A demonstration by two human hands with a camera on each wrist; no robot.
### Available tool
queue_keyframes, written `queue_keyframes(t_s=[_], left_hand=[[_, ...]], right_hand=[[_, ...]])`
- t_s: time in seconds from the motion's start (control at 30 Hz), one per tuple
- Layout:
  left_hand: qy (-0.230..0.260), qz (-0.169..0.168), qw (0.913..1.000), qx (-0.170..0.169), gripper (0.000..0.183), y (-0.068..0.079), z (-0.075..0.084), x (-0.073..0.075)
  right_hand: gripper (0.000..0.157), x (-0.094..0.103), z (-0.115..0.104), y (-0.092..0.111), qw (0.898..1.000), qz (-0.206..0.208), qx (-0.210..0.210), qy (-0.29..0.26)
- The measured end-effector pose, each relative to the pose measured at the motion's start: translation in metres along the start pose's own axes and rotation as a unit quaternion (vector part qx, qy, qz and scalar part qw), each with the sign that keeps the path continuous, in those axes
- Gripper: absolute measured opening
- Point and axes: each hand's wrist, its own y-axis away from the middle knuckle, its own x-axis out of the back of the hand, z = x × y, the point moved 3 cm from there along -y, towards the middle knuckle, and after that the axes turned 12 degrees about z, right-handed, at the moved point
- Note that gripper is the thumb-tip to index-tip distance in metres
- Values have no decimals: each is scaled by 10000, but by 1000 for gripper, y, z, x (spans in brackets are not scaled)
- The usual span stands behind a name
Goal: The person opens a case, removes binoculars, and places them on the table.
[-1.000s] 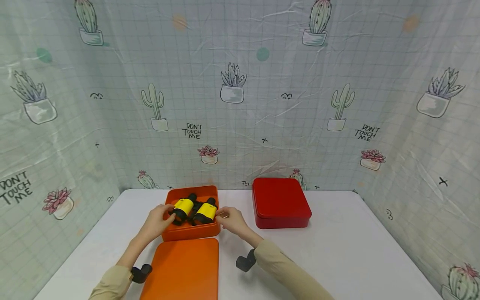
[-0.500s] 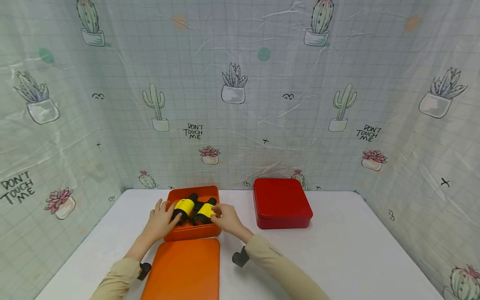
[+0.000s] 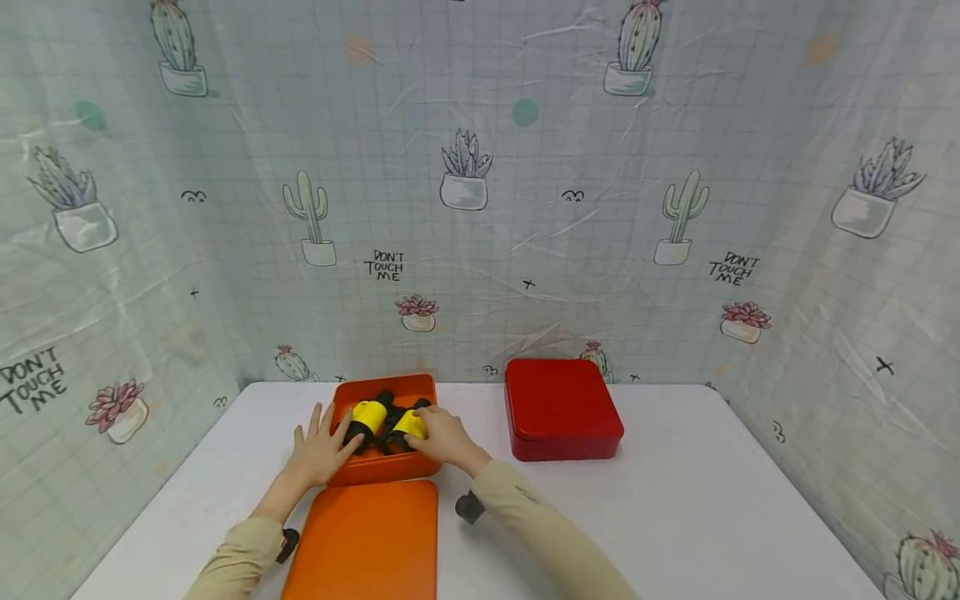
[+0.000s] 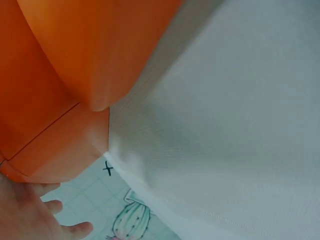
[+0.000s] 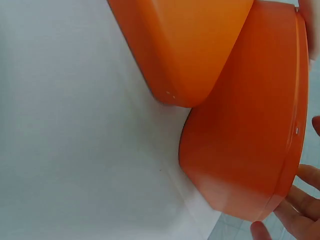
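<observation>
Left hand point(image 3: 318, 454) and right hand point(image 3: 446, 437) are showing at either side of the orange box point(image 3: 382, 472) in the head view. The left one is resting by the left rim, its fingers spread and fairly straight, its thumb lying close to the left barrel of the binoculars point(image 3: 369, 414). The right one is bending over the right rim and gripping the other yellow barrel between thumb and fingers; how firmly, I cannot tell. The binoculars are lying inside the orange box, eyepieces pointing toward its back. The lid point(image 3: 363, 537) is lying on the white table point(image 3: 675, 517) just in front, while the red box point(image 3: 564, 408) is standing to the right, apart from the orange one. Behind, a cactus-print backdrop point(image 3: 480, 100) is hanging.

In the left wrist view, the lid is filling the upper left, the orange box is showing beyond it, and the left hand's fingertips are spreading past its corner.

In the right wrist view, the orange box's wall is hiding the binoculars. Fingers of the right hand are showing at lower right, beyond the rim, and the lid is covering the top.
</observation>
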Motion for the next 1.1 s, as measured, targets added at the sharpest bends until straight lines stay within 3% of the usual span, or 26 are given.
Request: queue_keyframes(t_s=[0.33,0.63,1.1], left_hand=[[94,4,10000,29,63,2,-1,-4],[81,67,9999,17,61,2,-1,-5],[4,21,10000,33,61,2,0,-4]], right_hand=[[61,-20,-7,-8,9958,-521,-164,737],[67,-21,-13,-13,9914,-746,-295,1032],[67,-22,-15,-15,9928,-414,-189,1106]])
